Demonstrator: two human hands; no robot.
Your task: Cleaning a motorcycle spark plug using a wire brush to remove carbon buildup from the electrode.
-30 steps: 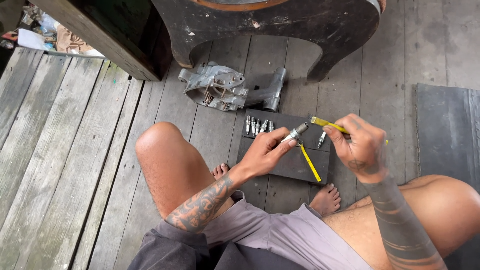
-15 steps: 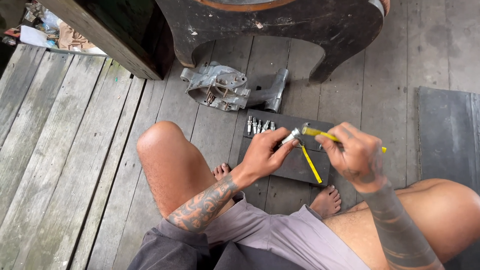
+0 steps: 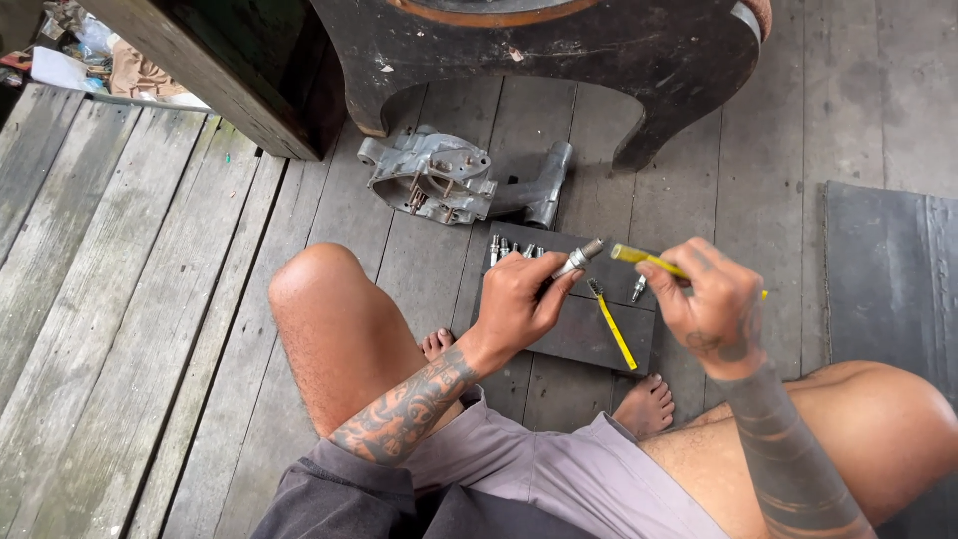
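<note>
Left hand [image 3: 519, 304] closed around a spark plug [image 3: 579, 259], metal tip pointing up-right, above the dark mat [image 3: 579, 334]. Right hand [image 3: 711, 299] gripping a yellow-handled tool [image 3: 644, 259], its end aimed at the plug tip, a small gap between them. On the mat: second yellow-handled brush [image 3: 611, 326], one loose spark plug [image 3: 638, 289], row of spark plugs [image 3: 514, 247] along far edge. Grey metal engine casing [image 3: 439, 185] on the wooden planks [image 3: 150, 299] beyond the mat
</note>
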